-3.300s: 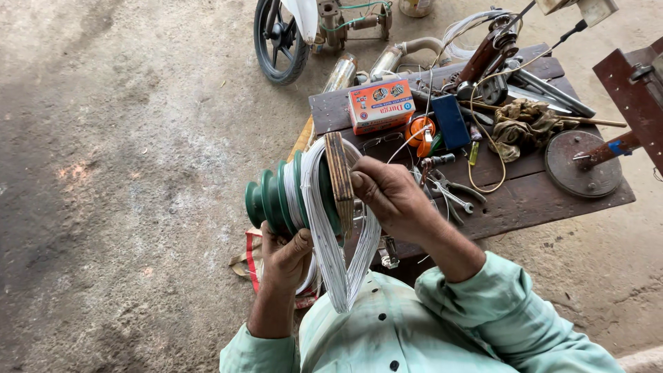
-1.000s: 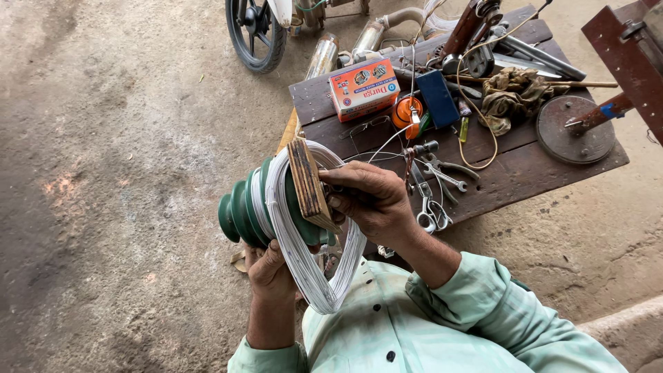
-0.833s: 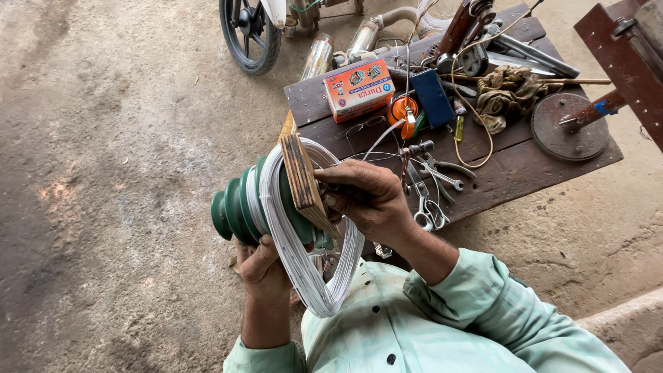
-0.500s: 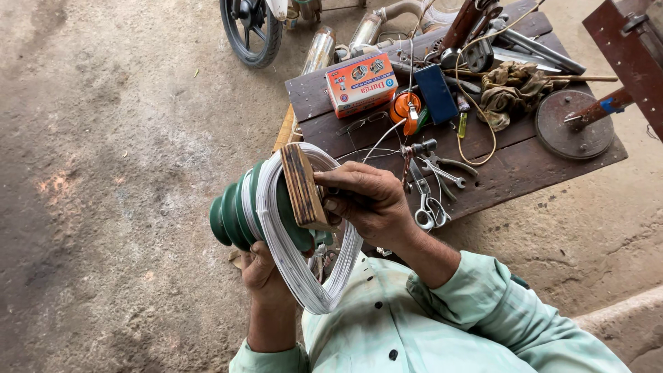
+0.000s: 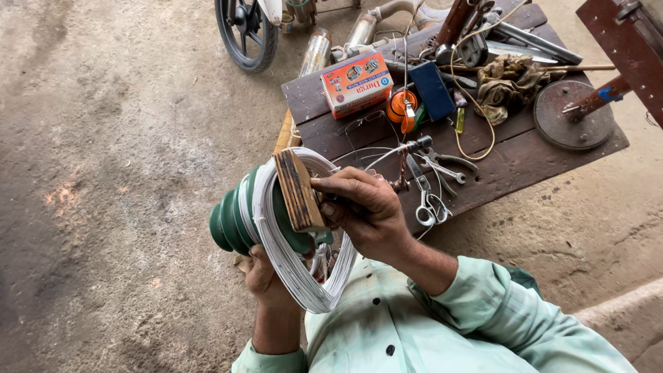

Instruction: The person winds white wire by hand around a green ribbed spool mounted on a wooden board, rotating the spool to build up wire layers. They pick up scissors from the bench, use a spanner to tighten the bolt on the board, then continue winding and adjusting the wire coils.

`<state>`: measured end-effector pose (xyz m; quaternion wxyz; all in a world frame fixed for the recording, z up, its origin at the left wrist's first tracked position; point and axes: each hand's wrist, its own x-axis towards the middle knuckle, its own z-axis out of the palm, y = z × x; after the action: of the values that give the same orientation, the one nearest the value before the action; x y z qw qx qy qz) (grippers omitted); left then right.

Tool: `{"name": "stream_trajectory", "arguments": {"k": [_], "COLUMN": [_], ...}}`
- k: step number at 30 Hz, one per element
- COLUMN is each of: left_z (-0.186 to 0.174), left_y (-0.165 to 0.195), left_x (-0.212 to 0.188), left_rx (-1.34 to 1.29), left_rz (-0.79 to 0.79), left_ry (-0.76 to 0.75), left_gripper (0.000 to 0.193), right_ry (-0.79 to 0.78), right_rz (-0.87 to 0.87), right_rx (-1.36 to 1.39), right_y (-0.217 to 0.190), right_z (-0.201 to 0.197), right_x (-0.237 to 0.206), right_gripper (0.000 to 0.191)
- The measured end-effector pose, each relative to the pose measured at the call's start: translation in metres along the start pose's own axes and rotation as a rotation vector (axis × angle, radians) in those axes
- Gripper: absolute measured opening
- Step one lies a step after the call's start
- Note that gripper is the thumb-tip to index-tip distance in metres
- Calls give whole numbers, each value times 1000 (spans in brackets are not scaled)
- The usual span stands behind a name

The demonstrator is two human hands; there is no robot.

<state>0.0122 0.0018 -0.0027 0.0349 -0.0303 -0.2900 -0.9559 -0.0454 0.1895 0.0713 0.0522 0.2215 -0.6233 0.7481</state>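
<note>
My right hand (image 5: 362, 207) grips a striped wooden block (image 5: 298, 190) at the top of a green stepped winding former (image 5: 238, 214). A thick loop of white wire (image 5: 293, 273) is wound round the former and hangs below it. My left hand (image 5: 261, 275) holds the former from underneath, its fingers partly hidden by the wire loop. Both arms wear pale green sleeves.
A dark wooden bench (image 5: 514, 162) stands ahead, with an orange-and-white box (image 5: 356, 83), an orange tape roll (image 5: 400, 107), a blue case (image 5: 431, 90), scissors (image 5: 428, 204), pliers, a rag and a metal disc (image 5: 573, 114). A motorbike wheel (image 5: 245, 31) stands beyond on the concrete floor.
The former with its wire loop has been turned and shifted slightly left and down in my hands; the camera view has drifted. Both hands keep their hold.
</note>
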Motion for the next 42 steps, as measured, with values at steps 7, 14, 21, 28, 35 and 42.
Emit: {"name": "stream_trajectory", "arguments": {"k": [7, 14, 21, 28, 35, 42], "left_z": [15, 15, -3, -9, -4, 9], "left_y": [9, 12, 22, 9, 13, 22], "left_x": [7, 7, 12, 5, 2, 4], "left_rx": [31, 76, -104, -68, -97, -43], "left_rz": [10, 36, -31, -18, -54, -51], "left_ry": [26, 41, 35, 34, 66, 50], "left_gripper": [49, 51, 59, 51, 52, 58], "right_ry": [-9, -3, -11, -3, -34, 126], "right_rz": [-55, -117, -146, -79, -85, -230], "right_rx": [-56, -173, -209, -199, -277, -651], "right_y": [0, 1, 5, 3, -1, -16], "right_z": [-1, -2, -9, -4, -4, 15], "right_x": [6, 6, 0, -14, -24, -27], "right_gripper": [31, 30, 32, 36, 39, 36]}}
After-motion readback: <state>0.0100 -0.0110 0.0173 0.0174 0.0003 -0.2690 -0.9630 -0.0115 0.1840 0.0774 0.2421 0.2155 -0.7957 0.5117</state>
